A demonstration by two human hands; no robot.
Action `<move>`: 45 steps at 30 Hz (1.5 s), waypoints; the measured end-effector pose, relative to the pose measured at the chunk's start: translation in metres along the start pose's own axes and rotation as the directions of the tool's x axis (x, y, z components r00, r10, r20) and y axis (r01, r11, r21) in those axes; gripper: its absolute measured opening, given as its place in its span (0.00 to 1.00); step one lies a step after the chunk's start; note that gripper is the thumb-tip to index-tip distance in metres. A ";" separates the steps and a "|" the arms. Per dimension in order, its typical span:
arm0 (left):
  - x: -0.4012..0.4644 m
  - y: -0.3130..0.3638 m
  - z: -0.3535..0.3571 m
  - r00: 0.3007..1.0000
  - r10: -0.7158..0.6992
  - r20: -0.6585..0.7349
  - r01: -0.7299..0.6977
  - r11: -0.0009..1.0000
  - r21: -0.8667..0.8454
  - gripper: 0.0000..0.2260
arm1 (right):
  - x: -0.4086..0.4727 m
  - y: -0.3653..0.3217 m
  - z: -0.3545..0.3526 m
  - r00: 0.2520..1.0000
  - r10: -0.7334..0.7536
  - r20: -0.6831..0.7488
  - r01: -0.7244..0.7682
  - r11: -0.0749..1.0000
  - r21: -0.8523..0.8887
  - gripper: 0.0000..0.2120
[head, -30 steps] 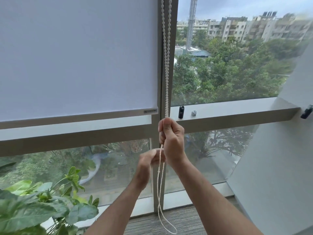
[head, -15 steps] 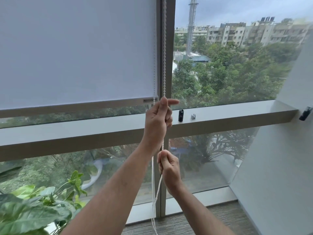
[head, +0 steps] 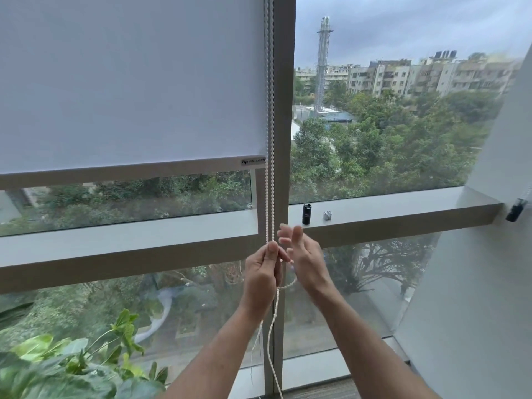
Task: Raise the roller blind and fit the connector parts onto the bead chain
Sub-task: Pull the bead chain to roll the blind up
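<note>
The white roller blind (head: 129,82) covers the left window, and its bottom bar (head: 129,171) hangs a short way above the sill. The white bead chain (head: 270,139) runs down along the grey window post. My left hand (head: 263,269) grips both strands of it just below sill height, with the loose loop trailing toward the floor. My right hand (head: 303,254) is just right of the chain with fingers spread and holds nothing. A black connector part (head: 307,214) and a small silver part (head: 327,215) stand on the right window ledge (head: 403,205).
A leafy green plant (head: 66,364) fills the lower left corner. A white wall (head: 489,254) angles in on the right, with a small black fitting (head: 515,210) mounted on it. The grey window post (head: 283,110) separates the two panes.
My left hand has pulled the chain down from blind-bar height to below the sill. My right hand has let go of the chain and opened. The blind's bottom bar sits higher above the sill.
</note>
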State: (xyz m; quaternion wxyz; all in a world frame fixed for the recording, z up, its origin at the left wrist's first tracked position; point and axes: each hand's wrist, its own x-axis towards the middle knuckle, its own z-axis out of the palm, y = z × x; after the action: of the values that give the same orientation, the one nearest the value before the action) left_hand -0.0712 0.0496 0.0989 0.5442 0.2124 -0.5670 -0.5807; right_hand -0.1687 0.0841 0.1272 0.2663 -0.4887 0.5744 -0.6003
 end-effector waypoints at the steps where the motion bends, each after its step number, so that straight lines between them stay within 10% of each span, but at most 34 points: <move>1: -0.004 -0.004 0.000 1.000 -0.009 0.005 0.009 1.000 -0.007 0.18 | 0.009 -0.018 0.000 0.998 -0.064 -0.018 0.065 0.998 0.005 0.36; 7: -0.015 -0.015 -0.003 0.998 -0.067 -0.008 0.067 0.998 -0.010 0.18 | 0.039 -0.114 0.013 0.965 -0.262 0.018 0.231 0.879 0.418 0.20; 14: -0.023 -0.020 -0.014 0.991 -0.103 0.085 0.097 0.993 0.066 0.18 | 0.037 -0.106 0.031 0.919 -0.340 -0.199 0.390 0.857 0.337 0.17; 20: -0.012 -0.013 -0.040 0.959 -0.149 0.240 0.116 0.982 0.148 0.19 | 0.023 -0.075 0.033 0.926 -0.314 -0.207 0.367 0.877 0.311 0.17; 31: 0.054 0.118 0.015 0.941 0.287 0.179 -0.293 0.956 0.006 0.20 | -0.018 0.003 0.045 0.974 -0.169 -0.148 0.201 0.950 0.237 0.16; 45: 0.055 0.110 0.036 0.954 0.301 0.012 -0.301 0.953 0.043 0.13 | -0.011 0.020 0.024 0.999 -0.035 0.034 0.024 0.963 0.268 0.22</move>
State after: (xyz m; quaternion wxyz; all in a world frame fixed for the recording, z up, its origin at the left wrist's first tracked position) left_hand -0.0764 0.0433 0.2270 0.6197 0.1339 -0.6070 -0.4792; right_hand -0.1482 0.0794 0.1023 0.3317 -0.4682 0.4757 -0.6667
